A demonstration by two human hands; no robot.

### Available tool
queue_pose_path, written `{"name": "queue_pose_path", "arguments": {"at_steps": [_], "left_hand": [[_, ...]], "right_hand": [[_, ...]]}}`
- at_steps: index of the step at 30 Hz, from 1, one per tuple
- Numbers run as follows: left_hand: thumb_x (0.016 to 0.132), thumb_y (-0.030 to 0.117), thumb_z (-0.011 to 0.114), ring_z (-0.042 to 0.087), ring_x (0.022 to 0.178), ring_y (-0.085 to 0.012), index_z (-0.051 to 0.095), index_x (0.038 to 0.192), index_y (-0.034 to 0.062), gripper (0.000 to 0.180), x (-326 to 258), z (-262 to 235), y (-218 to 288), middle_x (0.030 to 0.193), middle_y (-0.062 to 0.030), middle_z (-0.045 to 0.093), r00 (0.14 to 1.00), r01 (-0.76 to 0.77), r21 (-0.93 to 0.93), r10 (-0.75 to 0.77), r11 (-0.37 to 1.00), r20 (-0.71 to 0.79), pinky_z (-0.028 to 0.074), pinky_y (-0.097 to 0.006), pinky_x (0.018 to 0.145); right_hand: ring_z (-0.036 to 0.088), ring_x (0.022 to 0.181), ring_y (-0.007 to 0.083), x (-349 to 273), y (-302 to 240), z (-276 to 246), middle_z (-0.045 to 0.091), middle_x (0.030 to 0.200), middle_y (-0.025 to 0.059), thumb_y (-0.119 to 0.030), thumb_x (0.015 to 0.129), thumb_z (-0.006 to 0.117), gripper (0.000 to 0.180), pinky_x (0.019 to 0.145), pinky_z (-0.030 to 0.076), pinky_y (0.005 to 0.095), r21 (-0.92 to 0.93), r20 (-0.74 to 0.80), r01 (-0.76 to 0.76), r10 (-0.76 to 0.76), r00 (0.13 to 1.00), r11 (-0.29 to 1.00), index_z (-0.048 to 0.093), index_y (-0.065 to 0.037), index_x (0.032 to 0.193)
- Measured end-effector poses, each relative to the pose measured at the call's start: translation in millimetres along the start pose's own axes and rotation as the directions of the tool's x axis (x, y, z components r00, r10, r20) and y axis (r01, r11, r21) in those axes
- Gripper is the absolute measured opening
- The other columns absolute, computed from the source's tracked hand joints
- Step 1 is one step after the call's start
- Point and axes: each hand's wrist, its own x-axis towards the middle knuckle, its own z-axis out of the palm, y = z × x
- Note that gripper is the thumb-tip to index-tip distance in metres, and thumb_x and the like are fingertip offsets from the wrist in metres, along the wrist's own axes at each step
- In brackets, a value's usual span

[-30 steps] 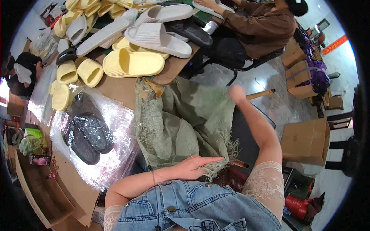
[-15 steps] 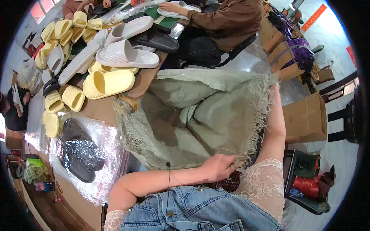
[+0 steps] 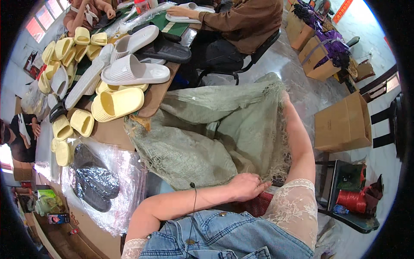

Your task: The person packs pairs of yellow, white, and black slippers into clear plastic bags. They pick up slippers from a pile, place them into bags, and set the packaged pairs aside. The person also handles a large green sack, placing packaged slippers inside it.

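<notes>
A large grey-green woven sack (image 3: 189,151) with a frayed rim gapes in front of me, its mouth upward and its near wall sagging inward. My left hand (image 3: 249,187) reaches across my lap to the near rim, its fingers curled at the frayed edge. On the far right side, my right hand (image 3: 285,96) holds the rim up; most of its fingers are hidden by the cloth. Folds hide the sack's bottom.
Yellow slides (image 3: 117,105), grey slides (image 3: 136,71) and black ones crowd the table at left. A dark pair (image 3: 95,183) lies on clear plastic bags. Co-workers sit across the table, one in a brown sleeve (image 3: 241,19). A cardboard box (image 3: 343,123) stands at right.
The sack's near wall has folded inward and its mouth has narrowed. My left hand has shifted slightly along the near rim. The whole view has shifted a little.
</notes>
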Motion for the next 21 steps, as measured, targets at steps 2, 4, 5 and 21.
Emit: {"name": "queue_pose_path", "arguments": {"at_steps": [2,4,5,21], "left_hand": [[0.100,0.053,0.036,0.063,0.095,-0.0418,0.067,0.080,-0.0065,0.070,-1,0,-3,0.098,-0.0261,0.065,1.000,-0.006,0.014,0.006,1.000,0.008,0.050,-0.048,0.086],[0.100,0.053,0.036,0.063,0.097,-0.0424,0.068,0.081,-0.0074,0.071,0,1,-5,0.099,-0.0261,0.065,1.000,0.009,0.024,-0.009,1.000,0.010,0.050,-0.047,0.087],[0.100,0.053,0.037,0.063,0.097,-0.0426,0.067,0.082,-0.0074,0.070,1,5,-7,0.100,-0.0264,0.065,1.000,0.010,0.010,-0.010,1.000,-0.021,0.050,-0.047,0.087],[0.082,0.004,0.053,0.052,0.112,-0.0463,0.047,0.129,-0.0037,0.048,8,0,-31,0.122,-0.0273,0.049,0.887,-0.022,-0.212,-0.078,0.977,-0.455,0.045,-0.048,0.096]], "right_hand": [[0.065,0.101,0.0280,3,2,8,0.066,0.114,0.0143,-0.022,0.094,0.057,0.035,0.085,0.054,0.0441,0.032,0.010,0.013,-0.013,1.000,0.999,0.060,0.001,0.120],[0.065,0.102,0.0281,5,2,18,0.066,0.115,0.0146,-0.022,0.095,0.056,0.036,0.086,0.054,0.0443,0.054,0.031,0.021,-0.023,0.999,0.998,0.059,0.001,0.122],[0.065,0.102,0.0281,6,1,23,0.065,0.115,0.0148,-0.022,0.095,0.056,0.036,0.086,0.054,0.0444,0.057,0.041,0.026,-0.028,0.999,0.998,0.059,0.001,0.122],[0.060,0.112,0.0238,13,-9,97,0.063,0.124,0.0119,-0.045,0.091,0.063,0.057,0.097,0.048,0.0410,-0.298,0.285,-0.098,0.187,0.940,0.950,0.061,0.000,0.126]]}}
